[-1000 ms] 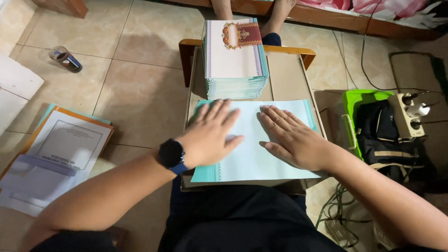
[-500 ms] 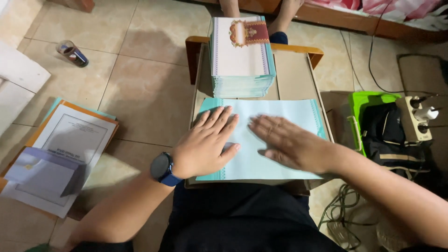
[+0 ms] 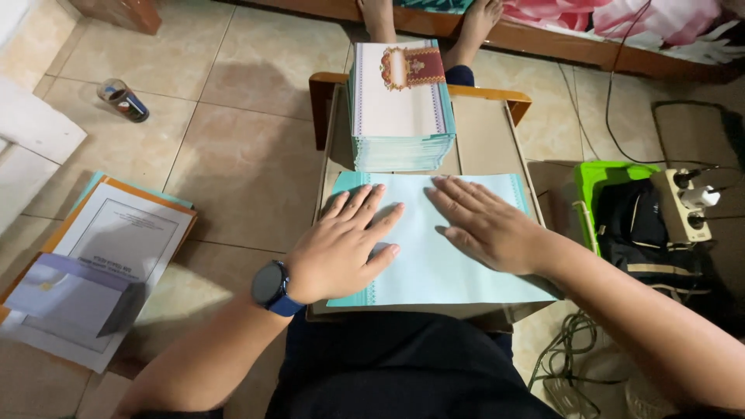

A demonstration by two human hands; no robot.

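A pale blue sheet (image 3: 434, 260) with a teal patterned border lies flat on a small wooden table (image 3: 485, 136). My left hand (image 3: 345, 248), with a dark watch on its wrist, presses flat on the sheet's left part, fingers spread. My right hand (image 3: 485, 225) lies palm down on the middle right of the sheet, fingers pointing left. Neither hand grips anything. Behind the sheet stands a thick stack of folded cards (image 3: 400, 105), white-topped with an ornate red and gold panel at the far end.
On the tiled floor at left lie folders and papers (image 3: 105, 260) and a small jar (image 3: 123, 101) on its side. At right are a green basket with a black bag (image 3: 640, 225), a power strip (image 3: 683, 202) and cables. Another person's feet (image 3: 431, 15) rest beyond the table.
Both hands have slid slightly over the sheet, the left one toward me and leftward. The view has tilted a little; the sheet stays flat on the table.
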